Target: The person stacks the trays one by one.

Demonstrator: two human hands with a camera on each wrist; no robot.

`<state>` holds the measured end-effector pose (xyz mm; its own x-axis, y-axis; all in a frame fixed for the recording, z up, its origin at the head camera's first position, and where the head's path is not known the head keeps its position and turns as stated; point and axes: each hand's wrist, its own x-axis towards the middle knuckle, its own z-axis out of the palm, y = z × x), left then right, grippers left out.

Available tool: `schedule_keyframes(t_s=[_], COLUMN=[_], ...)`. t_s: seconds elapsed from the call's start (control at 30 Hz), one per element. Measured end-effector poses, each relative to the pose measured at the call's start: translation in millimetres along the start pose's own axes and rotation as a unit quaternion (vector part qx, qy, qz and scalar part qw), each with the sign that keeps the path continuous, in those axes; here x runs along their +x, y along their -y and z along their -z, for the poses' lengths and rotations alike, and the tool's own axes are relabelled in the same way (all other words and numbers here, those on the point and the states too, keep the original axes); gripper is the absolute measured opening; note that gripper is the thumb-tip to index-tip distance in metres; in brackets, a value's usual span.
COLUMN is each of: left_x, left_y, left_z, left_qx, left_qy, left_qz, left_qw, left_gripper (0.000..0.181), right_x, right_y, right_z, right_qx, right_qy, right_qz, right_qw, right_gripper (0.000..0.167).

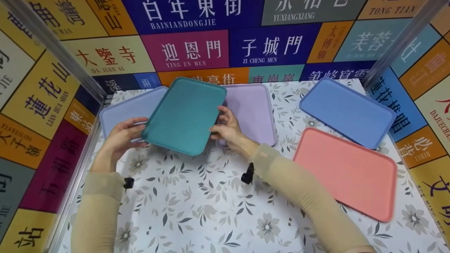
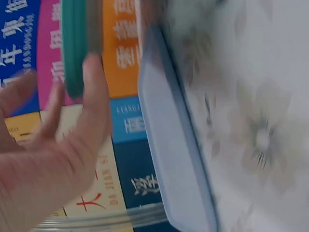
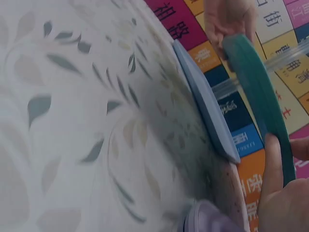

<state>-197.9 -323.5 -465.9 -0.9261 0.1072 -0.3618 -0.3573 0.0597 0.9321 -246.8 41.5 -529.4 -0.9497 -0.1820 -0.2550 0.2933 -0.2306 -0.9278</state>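
Note:
A teal rectangular tray (image 1: 184, 116) is held tilted above the table between both hands. My left hand (image 1: 123, 137) is at its left edge; in the left wrist view the digits of that hand (image 2: 63, 150) lie on either side of the tray's rim (image 2: 75, 53). My right hand (image 1: 228, 128) grips the right edge, and in the right wrist view its fingers and thumb sit on both faces of the teal tray (image 3: 258, 92). Behind the teal tray, partly hidden, lie a pale blue tray (image 1: 123, 109) and a lilac tray (image 1: 255, 112).
To the right, a blue tray (image 1: 348, 110) lies at an angle behind a coral pink tray (image 1: 348, 172). A floral cloth (image 1: 197, 218) covers the table. Panels with printed signs (image 1: 190, 52) stand at the back and sides, joined by clear corner posts (image 1: 66, 52).

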Motion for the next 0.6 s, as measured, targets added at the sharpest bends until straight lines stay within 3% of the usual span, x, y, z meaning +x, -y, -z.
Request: schedule_keyframes(t_s=[0.1,0.2,0.4,0.6], left_x=[11.7,24.8,46.3,58.2], left_y=[-4.9,-7.7,-8.9,-4.0], left_z=[5.2,5.4,-2.5,-12.0], left_qx=[0.016,0.02,0.011,0.002], left_qy=[0.057,0.089,0.101,0.111], left_qz=[-0.012,-0.013,0.016,-0.009], left_qw=[0.9982,0.9957,0.9947,0.9938], left_gripper=[0.054,0.06,0.066,0.073], right_x=[1.8,2.3,2.5,7.1], right_y=[4,9,17,25], right_z=[14,24,38,55], right_qx=[0.001,-0.005,-0.013,-0.019], right_qy=[0.02,0.044,0.101,0.123], right_qz=[-0.002,-0.003,-0.009,-0.003], right_qw=[0.9998,0.999,0.9947,0.9922], right_gripper=[0.093,0.093,0.093,0.093])
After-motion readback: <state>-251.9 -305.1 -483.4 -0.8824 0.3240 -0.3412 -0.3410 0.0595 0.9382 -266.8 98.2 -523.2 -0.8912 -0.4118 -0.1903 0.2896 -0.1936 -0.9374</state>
